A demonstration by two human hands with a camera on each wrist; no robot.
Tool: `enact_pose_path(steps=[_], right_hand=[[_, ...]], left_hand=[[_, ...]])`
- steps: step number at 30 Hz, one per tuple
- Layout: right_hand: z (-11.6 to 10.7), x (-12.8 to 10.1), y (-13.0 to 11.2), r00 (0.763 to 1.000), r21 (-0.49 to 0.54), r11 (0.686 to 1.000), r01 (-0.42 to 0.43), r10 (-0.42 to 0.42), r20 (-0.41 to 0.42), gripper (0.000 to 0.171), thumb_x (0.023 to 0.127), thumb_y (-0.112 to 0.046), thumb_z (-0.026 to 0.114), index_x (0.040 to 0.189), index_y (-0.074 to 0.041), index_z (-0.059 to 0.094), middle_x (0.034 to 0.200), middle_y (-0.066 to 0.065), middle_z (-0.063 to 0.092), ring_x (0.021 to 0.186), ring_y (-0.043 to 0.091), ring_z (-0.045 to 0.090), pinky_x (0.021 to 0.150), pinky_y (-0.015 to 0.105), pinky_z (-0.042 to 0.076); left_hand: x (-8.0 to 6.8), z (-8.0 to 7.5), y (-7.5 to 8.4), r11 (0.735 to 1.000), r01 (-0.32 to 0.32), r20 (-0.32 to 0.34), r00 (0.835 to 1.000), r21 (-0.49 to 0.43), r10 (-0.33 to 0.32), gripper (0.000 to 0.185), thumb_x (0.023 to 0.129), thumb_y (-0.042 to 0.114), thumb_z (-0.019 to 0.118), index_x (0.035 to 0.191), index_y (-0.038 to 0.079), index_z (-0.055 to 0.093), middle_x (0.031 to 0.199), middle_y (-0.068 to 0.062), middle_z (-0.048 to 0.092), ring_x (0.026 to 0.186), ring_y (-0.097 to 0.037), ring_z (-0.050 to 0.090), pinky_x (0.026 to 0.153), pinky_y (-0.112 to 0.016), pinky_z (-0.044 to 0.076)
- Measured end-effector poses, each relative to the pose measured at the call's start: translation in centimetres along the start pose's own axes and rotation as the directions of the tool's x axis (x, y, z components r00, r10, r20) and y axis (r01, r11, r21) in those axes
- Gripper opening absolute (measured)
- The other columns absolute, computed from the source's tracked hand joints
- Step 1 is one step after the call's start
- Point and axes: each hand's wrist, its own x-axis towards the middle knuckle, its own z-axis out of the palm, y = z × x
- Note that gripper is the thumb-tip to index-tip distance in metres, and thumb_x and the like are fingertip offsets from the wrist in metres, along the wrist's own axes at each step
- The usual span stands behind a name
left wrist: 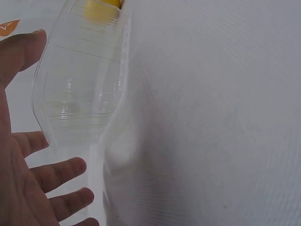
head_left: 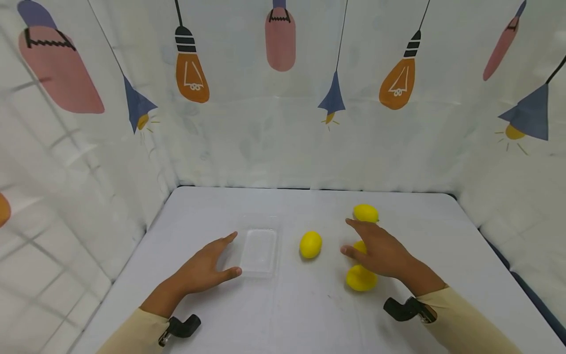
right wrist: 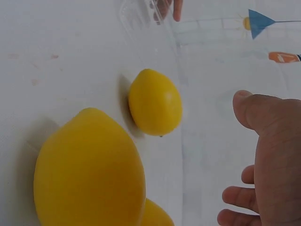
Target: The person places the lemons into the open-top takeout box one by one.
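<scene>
Near lemon [head_left: 361, 278] under R hand [head_left: 381, 253], fingers spread, nothing gripped yet. L hand [head_left: 204, 269] open, steadying clear tray [head_left: 258, 250]. Next: probably close on lemon.

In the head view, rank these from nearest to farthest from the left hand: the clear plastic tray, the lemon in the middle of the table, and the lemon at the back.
1. clear plastic tray, right beside the left hand, between thumb and forefinger.
2. middle lemon, just right of the tray.
3. back lemon, far right, beyond the right hand.
</scene>
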Motion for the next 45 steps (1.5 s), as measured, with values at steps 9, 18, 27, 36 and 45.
enact_pose_path(steps=[9,18,27,36,45], right_hand=[[0.3,0.9,-1.3,0.999,0.006,1.000,0.008,-0.008,0.031,0.087,0.094,-0.069,0.058,0.158,-0.013,0.040,0.155,0.017,0.045,0.142,0.039,0.042,0.113,0.062,0.035],[0.9,1.9,-2.4,0.998,0.001,1.000,0.009,-0.009,0.055,0.083,0.095,-0.064,0.061,0.158,-0.014,0.041,0.153,0.015,0.048,0.141,0.039,0.043,0.113,0.062,0.035],[1.7,2.7,-3.0,0.998,0.000,1.000,0.021,-0.020,0.063,0.082,0.094,-0.063,0.063,0.158,-0.016,0.041,0.153,0.013,0.048,0.138,0.034,0.047,0.111,0.057,0.040],[2.3,3.2,-3.7,0.997,-0.006,1.000,0.005,-0.005,0.075,0.082,0.093,-0.059,0.068,0.158,-0.018,0.041,0.153,0.011,0.049,0.138,0.032,0.047,0.110,0.055,0.042],[2.8,3.9,-4.5,0.996,0.002,1.000,-0.005,0.005,0.089,0.079,0.092,-0.054,0.072,0.156,-0.016,0.044,0.152,0.009,0.051,0.138,0.030,0.048,0.111,0.052,0.041]], left_hand=[[0.0,0.0,0.0,1.000,0.000,-0.001,1.000,0.007,0.000,0.096,0.089,0.062,0.070,0.163,0.015,0.030,0.160,-0.015,0.039,0.144,-0.041,0.038,0.113,-0.063,0.033],[0.2,0.1,-0.1,1.000,0.010,0.005,1.000,0.020,-0.010,0.098,0.089,0.066,0.069,0.163,0.017,0.029,0.160,-0.012,0.039,0.145,-0.038,0.038,0.114,-0.060,0.033],[0.3,0.0,0.0,1.000,0.000,0.015,1.000,0.027,0.000,0.098,0.088,0.065,0.070,0.162,0.015,0.030,0.158,-0.014,0.041,0.144,-0.039,0.039,0.114,-0.060,0.033],[0.3,0.0,0.0,1.000,-0.005,0.018,1.000,0.030,0.004,0.098,0.088,0.065,0.070,0.163,0.015,0.030,0.158,-0.014,0.041,0.144,-0.040,0.039,0.114,-0.061,0.034],[0.1,-0.2,0.2,0.999,-0.001,0.025,1.000,0.033,0.000,0.098,0.089,0.065,0.068,0.163,0.014,0.029,0.158,-0.017,0.041,0.143,-0.041,0.040,0.113,-0.062,0.034]])
